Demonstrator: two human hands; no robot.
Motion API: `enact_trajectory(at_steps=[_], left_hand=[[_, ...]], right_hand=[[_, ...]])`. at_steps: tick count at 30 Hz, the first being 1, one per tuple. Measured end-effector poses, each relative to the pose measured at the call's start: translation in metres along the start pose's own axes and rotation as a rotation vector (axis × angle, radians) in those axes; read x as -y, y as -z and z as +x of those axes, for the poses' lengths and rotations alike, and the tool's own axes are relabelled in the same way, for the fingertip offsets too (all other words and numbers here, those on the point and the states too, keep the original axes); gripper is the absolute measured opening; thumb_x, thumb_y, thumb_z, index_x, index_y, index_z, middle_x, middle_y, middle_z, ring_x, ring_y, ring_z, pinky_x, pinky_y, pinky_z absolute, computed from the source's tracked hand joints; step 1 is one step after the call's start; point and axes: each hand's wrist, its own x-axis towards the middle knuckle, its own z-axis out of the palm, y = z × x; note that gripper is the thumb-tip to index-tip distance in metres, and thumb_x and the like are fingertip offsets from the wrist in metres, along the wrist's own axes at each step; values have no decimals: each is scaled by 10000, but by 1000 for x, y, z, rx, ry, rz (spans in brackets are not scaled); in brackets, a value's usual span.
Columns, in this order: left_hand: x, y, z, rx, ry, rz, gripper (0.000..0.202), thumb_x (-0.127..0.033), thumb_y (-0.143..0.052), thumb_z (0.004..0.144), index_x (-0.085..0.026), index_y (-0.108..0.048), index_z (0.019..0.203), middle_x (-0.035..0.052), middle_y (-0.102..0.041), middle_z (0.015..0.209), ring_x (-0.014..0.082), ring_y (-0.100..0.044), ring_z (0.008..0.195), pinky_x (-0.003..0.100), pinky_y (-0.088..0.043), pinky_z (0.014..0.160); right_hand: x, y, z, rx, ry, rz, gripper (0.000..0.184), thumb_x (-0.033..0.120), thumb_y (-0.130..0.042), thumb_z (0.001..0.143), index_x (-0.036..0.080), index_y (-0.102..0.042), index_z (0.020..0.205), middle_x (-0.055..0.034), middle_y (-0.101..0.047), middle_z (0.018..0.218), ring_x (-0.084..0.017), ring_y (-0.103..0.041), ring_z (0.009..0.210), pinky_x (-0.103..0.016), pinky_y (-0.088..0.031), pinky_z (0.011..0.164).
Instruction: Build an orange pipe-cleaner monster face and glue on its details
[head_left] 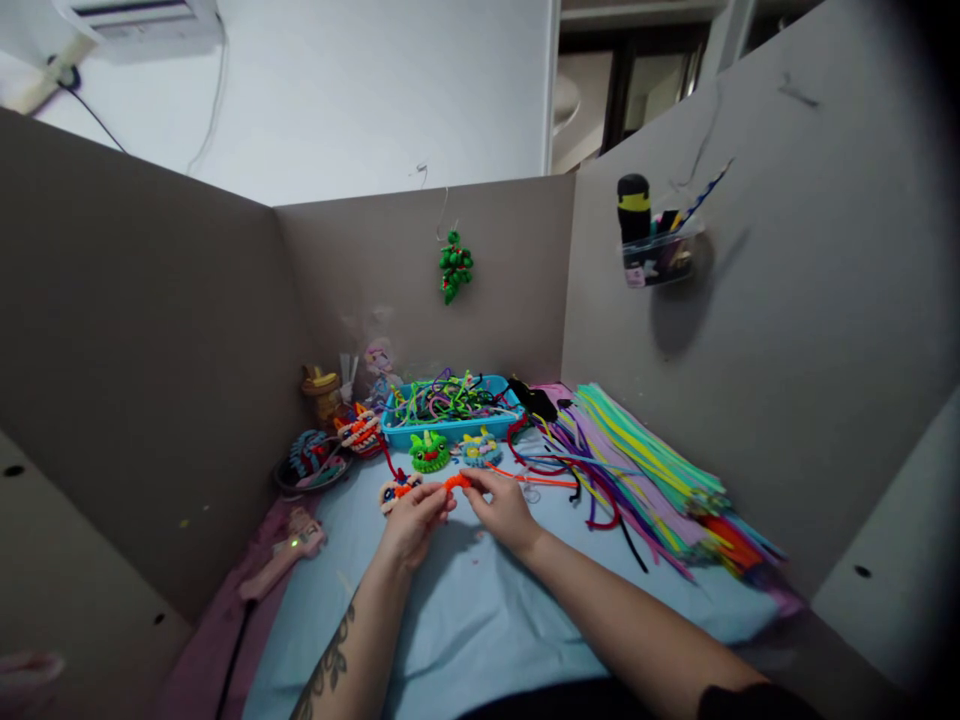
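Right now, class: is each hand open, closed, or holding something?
Left hand: closed, pinching the orange fuzzy pipe cleaner.
Right hand: closed, pinching the same pipe cleaner from the other side.

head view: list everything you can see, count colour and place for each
orange pipe cleaner: one, orange, pinched between both hands over the mat
mat: one, light blue, covers the desk
tray: one, blue, back centre, holds tangled pipe cleaners
pipe cleaner pile: many, mixed colours, fanned out on the right
green figure: one, green, in front of the tray
blue figure: one, blue and yellow, right of the green one
glue gun: one, pink, left edge of the mat
hanging ornament: one, green, on the back wall
wall cup: one, clear, on the right wall, holds pens
left hand: one, grips the orange piece
right hand: one, grips the same piece
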Motion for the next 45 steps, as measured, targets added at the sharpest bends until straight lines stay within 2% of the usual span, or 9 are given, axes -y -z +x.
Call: enact_trajectory(at_steps=[4,7,11,18,28,31,34,39,45], left_hand=[[0,-1,-5,79,45,125,335,-344,-738,626,-108,-619,833,100,-680,793,164,-661,666,165,-434,468],[0,-2,-6,70,26,203,397,-428,-703,640,-112,-618,864,109,-678,829,178,-663,656,179,-415,459],[3,1,-2,91,-42,240,431,-368,-760,572,-116,-620,893,65,-674,724,163,-645,657,196,-431,529],[6,3,1,98,-63,221,361,-362,-745,585,-118,-640,830,44,-667,657,138,-611,609,205,-420,545],[7,-2,0,91,-156,409,385,-428,-704,601,-120,-691,833,47,-671,653,134,-583,573,206,-418,510],[8,-3,1,94,-167,403,379,-413,-702,603,-111,-681,831,56,-672,662,137,-583,575,212,-424,518],[8,-4,1,63,-206,378,361,-380,-708,604,-103,-657,830,55,-660,657,129,-576,571,205,-423,518],[8,-5,0,17,-262,373,318,-321,-709,601,-127,-619,837,50,-659,697,137,-589,592,217,-447,533],[8,-5,0,19,-406,556,172,-280,-675,639,-150,-671,750,63,-676,702,177,-607,660,245,-461,598]], right_hand=[[2,7,5,2,-58,57,201,117,-495,768,185,-624,907,-35,-673,820,-143,-616,703,-253,-497,662],[2,14,9,83,-66,67,192,107,-506,759,182,-628,888,-31,-670,818,-140,-606,711,-248,-486,661],[2,16,9,235,34,80,164,126,-519,789,188,-641,880,-31,-669,831,-146,-598,783,-264,-468,721],[-1,13,5,211,218,-99,169,143,-507,819,197,-616,936,-56,-652,852,-182,-573,833,-334,-442,787],[-1,11,5,255,279,-218,137,106,-463,829,172,-576,871,-59,-596,781,-189,-531,797,-330,-424,755],[-2,8,5,237,225,-176,132,103,-482,805,173,-576,865,-55,-587,793,-185,-525,800,-322,-426,744],[-4,3,4,145,35,-31,167,104,-515,762,177,-571,901,-36,-582,802,-152,-534,728,-266,-441,643],[-3,-4,3,110,-231,146,62,145,-554,717,163,-591,671,0,-574,671,-125,-540,637,-212,-415,537],[-1,-4,3,135,-225,104,116,101,-536,689,166,-580,604,12,-561,636,-120,-525,628,-220,-409,573]])
